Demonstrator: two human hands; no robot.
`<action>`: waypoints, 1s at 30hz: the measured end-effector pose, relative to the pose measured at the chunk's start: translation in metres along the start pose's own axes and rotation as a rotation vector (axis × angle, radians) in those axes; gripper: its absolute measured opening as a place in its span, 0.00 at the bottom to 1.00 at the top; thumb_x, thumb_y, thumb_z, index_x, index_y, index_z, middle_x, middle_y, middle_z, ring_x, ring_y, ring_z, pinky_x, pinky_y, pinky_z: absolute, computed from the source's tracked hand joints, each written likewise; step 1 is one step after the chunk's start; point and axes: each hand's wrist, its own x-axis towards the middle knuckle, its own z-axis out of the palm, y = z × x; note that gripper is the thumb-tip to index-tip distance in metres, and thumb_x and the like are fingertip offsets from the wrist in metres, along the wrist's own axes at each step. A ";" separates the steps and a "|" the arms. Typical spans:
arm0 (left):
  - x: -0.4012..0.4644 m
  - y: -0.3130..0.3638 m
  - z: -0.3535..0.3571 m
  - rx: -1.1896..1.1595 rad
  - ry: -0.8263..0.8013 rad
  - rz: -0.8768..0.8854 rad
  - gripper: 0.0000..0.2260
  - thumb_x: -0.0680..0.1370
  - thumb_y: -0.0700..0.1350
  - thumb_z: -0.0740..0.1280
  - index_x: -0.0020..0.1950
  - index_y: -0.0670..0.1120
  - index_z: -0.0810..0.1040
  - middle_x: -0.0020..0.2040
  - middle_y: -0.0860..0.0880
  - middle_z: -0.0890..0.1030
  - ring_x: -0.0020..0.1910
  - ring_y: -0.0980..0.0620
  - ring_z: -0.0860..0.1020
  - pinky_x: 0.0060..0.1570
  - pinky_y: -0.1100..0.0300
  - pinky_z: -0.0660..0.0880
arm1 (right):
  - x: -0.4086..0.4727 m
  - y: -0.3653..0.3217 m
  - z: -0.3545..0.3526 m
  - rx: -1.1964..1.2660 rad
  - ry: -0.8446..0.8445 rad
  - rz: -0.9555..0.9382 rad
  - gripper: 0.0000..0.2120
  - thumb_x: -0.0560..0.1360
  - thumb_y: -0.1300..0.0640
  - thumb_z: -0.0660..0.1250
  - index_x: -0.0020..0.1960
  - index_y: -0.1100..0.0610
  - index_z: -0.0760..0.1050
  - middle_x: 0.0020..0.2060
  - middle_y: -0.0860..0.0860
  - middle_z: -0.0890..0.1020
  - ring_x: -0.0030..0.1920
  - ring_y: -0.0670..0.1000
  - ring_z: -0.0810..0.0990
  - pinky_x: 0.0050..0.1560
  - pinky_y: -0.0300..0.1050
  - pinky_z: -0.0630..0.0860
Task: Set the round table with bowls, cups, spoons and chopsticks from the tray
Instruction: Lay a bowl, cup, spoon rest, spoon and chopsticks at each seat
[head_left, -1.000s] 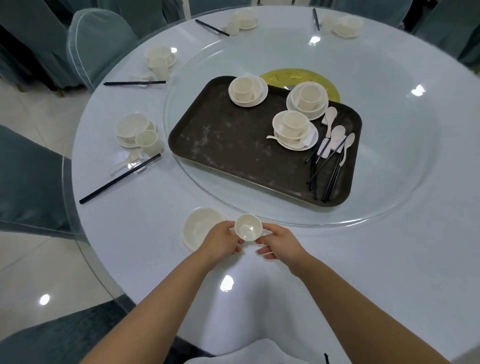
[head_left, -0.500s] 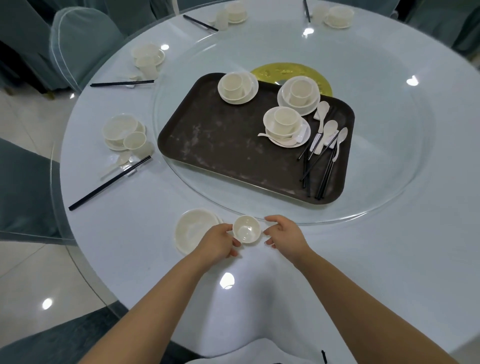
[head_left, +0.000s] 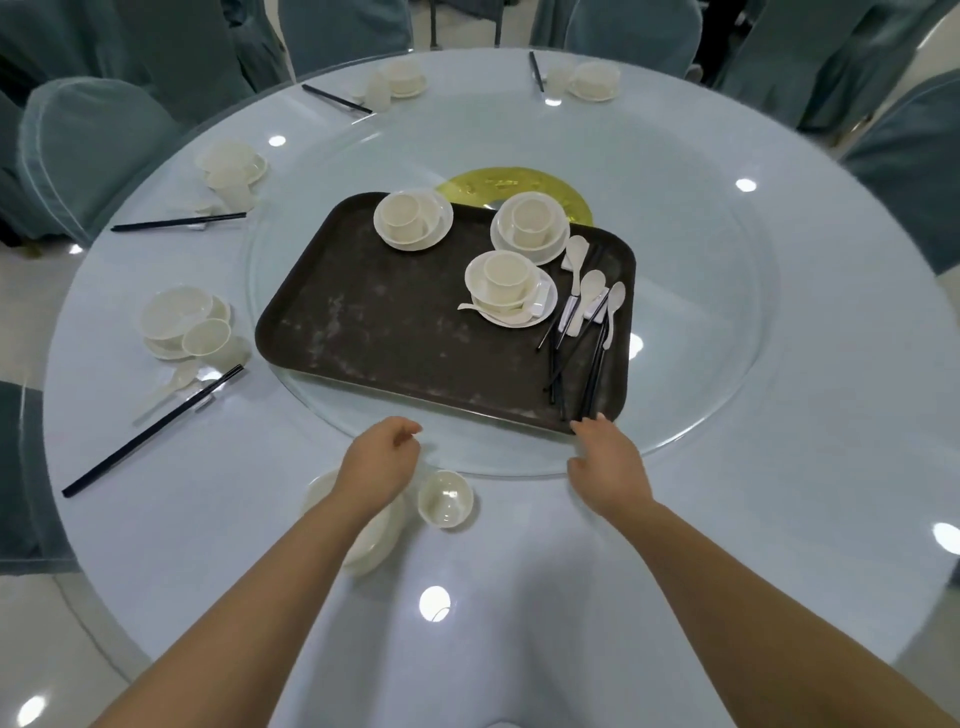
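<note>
Both hands held nothing: right hand (head_left: 605, 457) spread at the tray (head_left: 395, 332) corner, left hand (head_left: 382, 460) loosely curled beside the cup (head_left: 445, 499).

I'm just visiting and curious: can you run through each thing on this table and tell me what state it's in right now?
Left hand: fingers loosely curled, holding nothing.
Right hand: open, fingertips at the tray's near corner.
Small cup: upright, empty, released on the table.
Bowl: on the table, partly hidden under the left forearm.
Tray: three stacked bowl sets still on it.
Chopsticks: loose pile on the tray.
Spoons: lying on the tray.
</note>
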 end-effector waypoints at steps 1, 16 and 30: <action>0.003 0.006 0.001 0.015 0.002 0.017 0.13 0.80 0.42 0.61 0.63 0.47 0.77 0.61 0.50 0.79 0.60 0.50 0.75 0.61 0.58 0.69 | -0.001 0.002 0.001 -0.024 -0.008 -0.019 0.25 0.78 0.61 0.59 0.76 0.58 0.64 0.74 0.56 0.66 0.77 0.55 0.59 0.74 0.47 0.56; 0.059 0.065 0.058 0.143 -0.133 0.093 0.15 0.78 0.45 0.65 0.65 0.47 0.77 0.62 0.47 0.79 0.61 0.46 0.76 0.61 0.53 0.73 | 0.024 -0.003 -0.013 0.163 0.056 -0.022 0.18 0.77 0.59 0.61 0.65 0.55 0.76 0.56 0.54 0.79 0.58 0.54 0.75 0.58 0.47 0.73; 0.102 0.046 0.065 -0.061 -0.083 -0.084 0.07 0.78 0.43 0.67 0.53 0.45 0.83 0.50 0.48 0.82 0.52 0.49 0.78 0.53 0.59 0.72 | 0.144 0.026 -0.056 0.003 0.121 0.041 0.19 0.81 0.54 0.57 0.71 0.54 0.69 0.58 0.56 0.73 0.51 0.57 0.78 0.53 0.49 0.77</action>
